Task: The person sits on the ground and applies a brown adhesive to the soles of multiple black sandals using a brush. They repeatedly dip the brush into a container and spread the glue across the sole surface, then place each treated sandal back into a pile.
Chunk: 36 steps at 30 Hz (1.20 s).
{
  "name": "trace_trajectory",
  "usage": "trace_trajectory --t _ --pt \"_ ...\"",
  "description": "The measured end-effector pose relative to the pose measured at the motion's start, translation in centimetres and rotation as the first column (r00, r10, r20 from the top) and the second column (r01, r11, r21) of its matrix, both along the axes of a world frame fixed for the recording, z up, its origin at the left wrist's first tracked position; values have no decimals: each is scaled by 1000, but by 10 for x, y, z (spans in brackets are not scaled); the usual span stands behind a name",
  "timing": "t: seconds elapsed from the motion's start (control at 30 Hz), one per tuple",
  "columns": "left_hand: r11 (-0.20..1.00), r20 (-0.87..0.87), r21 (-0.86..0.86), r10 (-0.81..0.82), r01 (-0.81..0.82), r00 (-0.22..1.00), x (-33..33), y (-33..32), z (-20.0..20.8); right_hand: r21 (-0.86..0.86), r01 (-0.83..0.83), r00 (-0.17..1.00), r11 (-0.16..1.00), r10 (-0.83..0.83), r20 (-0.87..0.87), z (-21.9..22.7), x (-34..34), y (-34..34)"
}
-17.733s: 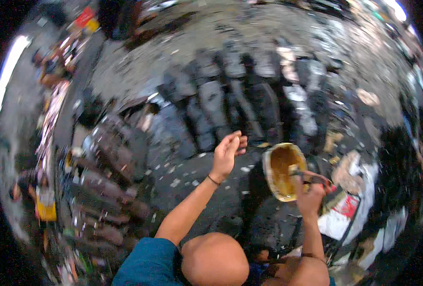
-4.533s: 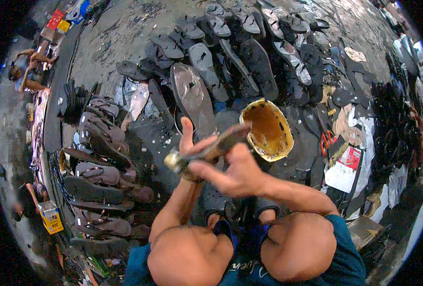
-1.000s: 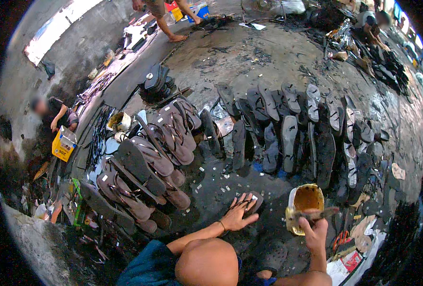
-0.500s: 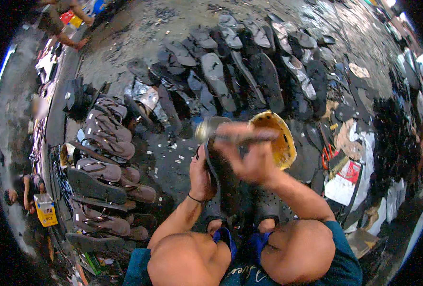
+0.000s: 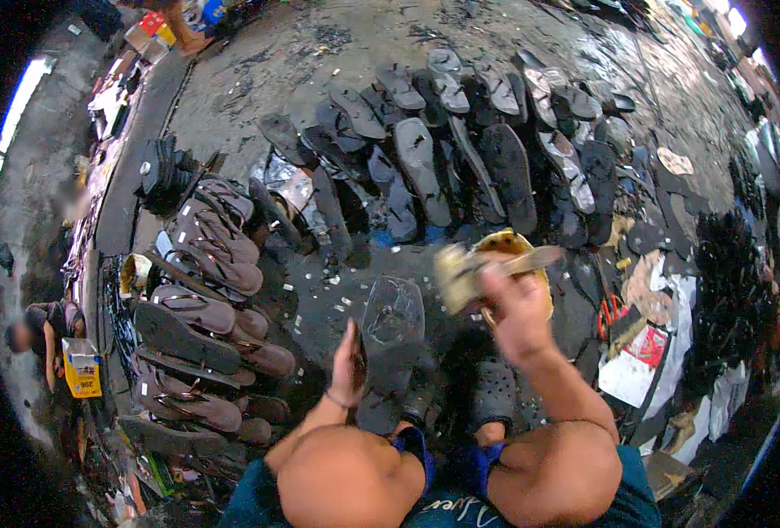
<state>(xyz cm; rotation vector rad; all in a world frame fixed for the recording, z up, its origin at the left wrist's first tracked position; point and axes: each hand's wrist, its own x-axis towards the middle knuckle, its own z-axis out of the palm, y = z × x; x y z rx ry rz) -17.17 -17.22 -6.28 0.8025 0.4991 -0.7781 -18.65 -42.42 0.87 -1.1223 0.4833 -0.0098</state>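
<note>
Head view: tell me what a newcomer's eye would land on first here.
First, the rows of dark sandal soles spread over the wet ground at the top, with a stack of brown sandals at the left. At centre, the left hand holds a dark sole on edge. Just right of it, the right hand lifts a glue-smeared brush, blurred, over a yellow glue can.

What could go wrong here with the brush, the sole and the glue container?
The wet flat brush in the right hand looks blurred, so glue may drip onto the dark floor. The dark shoe sole, steadied by the left hand, may slip. The yellow open glue container behind the right hand could tip.
</note>
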Motion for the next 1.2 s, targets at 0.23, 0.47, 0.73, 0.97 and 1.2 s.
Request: trace_trajectory --t 0.23,0.47,0.73,0.97,1.2 --pt "972 -86 -234 -45 24 995 -3 -16 27 -250 -43 991 967 73 110 0 12 24" --pt "961 157 -244 175 -133 972 72 -62 49 -724 40 962 688 170 215 -24 34 20" --pt "941 98 -321 145 -107 985 59 -64 32 -299 67 989 952 -23 147 21 37 27" --pt "932 159 -178 344 -316 925 73 -61 45 -674 54 990 736 48 132 -59 22 7" --pt "980 230 -114 183 -160 956 95 -50 -42 -599 -134 942 789 289 171 -29 9 51"
